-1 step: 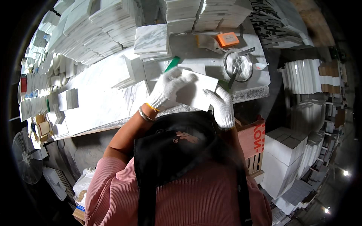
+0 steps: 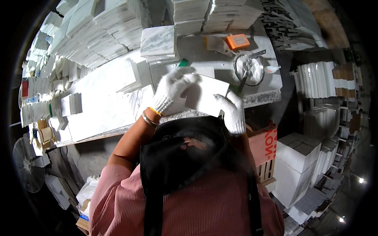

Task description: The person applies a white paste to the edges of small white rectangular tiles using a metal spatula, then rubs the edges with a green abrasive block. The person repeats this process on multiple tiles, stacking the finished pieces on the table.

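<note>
The left hand point(image 2: 171, 89), in a white knit glove, lay flat with its fingers spread across the top face of a white marble tile point(image 2: 206, 96), pressing rather than gripping. The right hand point(image 2: 232, 112), gloved the same way, was clamped on the tile's near edge at about four o'clock from the left. The tile sat at the front of the stone workbench point(image 2: 260, 98), just above the person's black apron point(image 2: 185, 153). At one o'clock from it stood a round bowl of white powder point(image 2: 249, 69) with a scraper in it, and an orange block point(image 2: 238, 41) lay beyond. To do this well, I judged the right hand should steady the edge while the left kept even, flat pressure, so the slab stayed level and clear of the tile stack point(image 2: 157, 43) at eleven o'clock.
</note>
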`<state>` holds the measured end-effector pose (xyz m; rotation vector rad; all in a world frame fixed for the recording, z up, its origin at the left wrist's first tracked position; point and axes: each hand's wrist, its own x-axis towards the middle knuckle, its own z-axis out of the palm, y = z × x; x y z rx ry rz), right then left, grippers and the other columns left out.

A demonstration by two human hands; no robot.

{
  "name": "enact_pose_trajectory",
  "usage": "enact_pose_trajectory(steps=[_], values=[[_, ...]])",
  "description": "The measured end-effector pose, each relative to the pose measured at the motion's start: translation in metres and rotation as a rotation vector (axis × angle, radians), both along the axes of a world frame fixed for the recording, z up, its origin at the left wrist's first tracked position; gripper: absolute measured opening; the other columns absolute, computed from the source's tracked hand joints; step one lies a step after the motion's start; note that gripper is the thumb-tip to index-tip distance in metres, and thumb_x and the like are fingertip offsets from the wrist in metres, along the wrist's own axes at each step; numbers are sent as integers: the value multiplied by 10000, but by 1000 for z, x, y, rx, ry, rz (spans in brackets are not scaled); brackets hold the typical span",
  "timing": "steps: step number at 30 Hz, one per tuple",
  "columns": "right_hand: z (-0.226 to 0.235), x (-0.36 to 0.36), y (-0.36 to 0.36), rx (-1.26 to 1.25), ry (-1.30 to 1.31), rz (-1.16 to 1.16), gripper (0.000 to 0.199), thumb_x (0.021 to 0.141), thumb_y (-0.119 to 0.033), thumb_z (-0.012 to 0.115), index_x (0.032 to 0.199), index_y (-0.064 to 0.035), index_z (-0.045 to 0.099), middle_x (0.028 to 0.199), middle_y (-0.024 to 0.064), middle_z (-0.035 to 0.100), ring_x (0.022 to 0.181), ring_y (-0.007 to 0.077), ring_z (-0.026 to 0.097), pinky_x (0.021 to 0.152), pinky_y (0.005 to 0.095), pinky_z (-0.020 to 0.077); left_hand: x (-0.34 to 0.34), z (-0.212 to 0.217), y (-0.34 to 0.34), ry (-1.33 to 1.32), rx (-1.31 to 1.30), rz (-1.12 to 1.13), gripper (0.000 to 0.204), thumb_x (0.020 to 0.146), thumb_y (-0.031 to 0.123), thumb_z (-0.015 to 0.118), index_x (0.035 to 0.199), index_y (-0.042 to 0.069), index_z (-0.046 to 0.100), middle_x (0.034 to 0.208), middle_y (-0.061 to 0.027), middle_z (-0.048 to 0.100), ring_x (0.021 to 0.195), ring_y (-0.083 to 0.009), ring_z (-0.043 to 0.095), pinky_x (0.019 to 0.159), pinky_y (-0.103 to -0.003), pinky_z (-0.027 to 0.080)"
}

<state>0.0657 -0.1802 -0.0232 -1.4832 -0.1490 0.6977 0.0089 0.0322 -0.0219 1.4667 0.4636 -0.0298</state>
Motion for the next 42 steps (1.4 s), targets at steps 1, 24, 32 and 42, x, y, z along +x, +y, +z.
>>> enact_pose_trajectory(steps=[1,24,32,42], values=[[2,-1,-2,36,19,-35,247,909,-119,628,1098,38,647,981,76,686,886,106,638,786,252,513,-3,-6,11,-50,77,95,361,961,215,613,1273,34,593,895,-65,704,717,-114,645,631,-248,533],[-13,23,-17,-630,-1023,163,493,807,-233,779,1212,-36,578,1167,126,631,1031,286,625,909,399,508,-28,3,10,89,-370,31,364,898,202,676,1192,-7,629,1080,-54,687,940,-100,614,835,-242,478],[-93,33,-29,-1464,-907,497,614,910,-395,550,1437,-109,416,1330,229,490,1034,325,559,880,456,492,-37,-12,30,-50,-406,125,331,900,118,646,1197,-20,596,1086,-70,670,963,-130,619,877,-266,483],[-38,33,-10,-1392,-1038,555,745,763,-285,742,1428,-157,433,1402,154,445,1159,349,526,961,447,455,-38,29,78,-173,-167,275,311,940,214,625,1158,-7,608,1010,-36,655,925,-104,598,834,-261,478]])
